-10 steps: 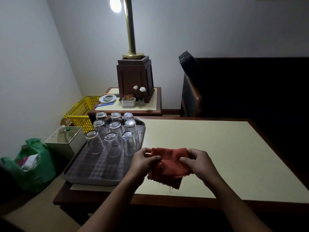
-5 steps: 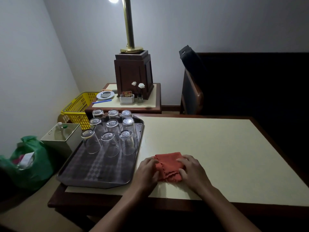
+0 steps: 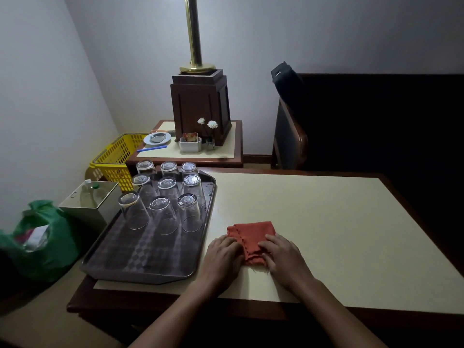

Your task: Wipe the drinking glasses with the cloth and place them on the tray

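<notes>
A folded red cloth (image 3: 253, 234) lies flat on the cream table top (image 3: 326, 222), just right of the tray. My left hand (image 3: 222, 257) holds the cloth's near left edge and my right hand (image 3: 281, 257) lies over its near right corner; both press it onto the table. Several clear drinking glasses (image 3: 163, 212) stand upside down in three rows on the far half of the dark patterned tray (image 3: 140, 259). The tray's near half is bare.
The tray overhangs the table's left edge. Left of the table, on the floor, are a green bag (image 3: 42, 242), a white box with bottles (image 3: 93, 199) and a yellow basket (image 3: 115, 159). Behind stand a side table with a lamp base (image 3: 200, 106) and a dark chair (image 3: 291, 131).
The cloth went from held up and spread between both hands to folded and laid down on the table. Both hands came down with it and now rest on it.
</notes>
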`<state>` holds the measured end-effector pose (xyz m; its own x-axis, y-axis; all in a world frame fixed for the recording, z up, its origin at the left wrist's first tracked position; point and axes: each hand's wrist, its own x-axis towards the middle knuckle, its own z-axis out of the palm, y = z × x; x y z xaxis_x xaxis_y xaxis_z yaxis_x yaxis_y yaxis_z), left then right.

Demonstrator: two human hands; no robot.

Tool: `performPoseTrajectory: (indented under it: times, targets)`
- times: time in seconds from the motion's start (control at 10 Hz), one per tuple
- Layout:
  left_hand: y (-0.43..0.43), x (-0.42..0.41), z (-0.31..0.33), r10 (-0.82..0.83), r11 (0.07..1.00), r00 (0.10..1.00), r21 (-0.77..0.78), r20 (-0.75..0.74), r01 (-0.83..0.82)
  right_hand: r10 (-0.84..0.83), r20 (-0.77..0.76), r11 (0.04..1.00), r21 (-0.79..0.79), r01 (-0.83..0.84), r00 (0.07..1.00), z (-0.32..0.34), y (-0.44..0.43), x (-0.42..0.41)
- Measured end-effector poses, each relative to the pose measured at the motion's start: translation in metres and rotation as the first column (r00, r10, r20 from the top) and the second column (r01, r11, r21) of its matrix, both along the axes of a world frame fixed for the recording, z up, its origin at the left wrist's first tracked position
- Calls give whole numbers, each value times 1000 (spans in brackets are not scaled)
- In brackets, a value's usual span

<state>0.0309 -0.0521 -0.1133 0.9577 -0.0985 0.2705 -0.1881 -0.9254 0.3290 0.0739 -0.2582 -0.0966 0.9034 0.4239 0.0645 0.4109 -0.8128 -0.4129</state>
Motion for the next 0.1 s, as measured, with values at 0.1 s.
performPoseTrajectory:
  times: [0.1]
  targets:
    - [2, 1, 8, 29, 997, 999, -73, 18, -28, -17, 3, 999, 29, 17, 1000, 6, -2, 3]
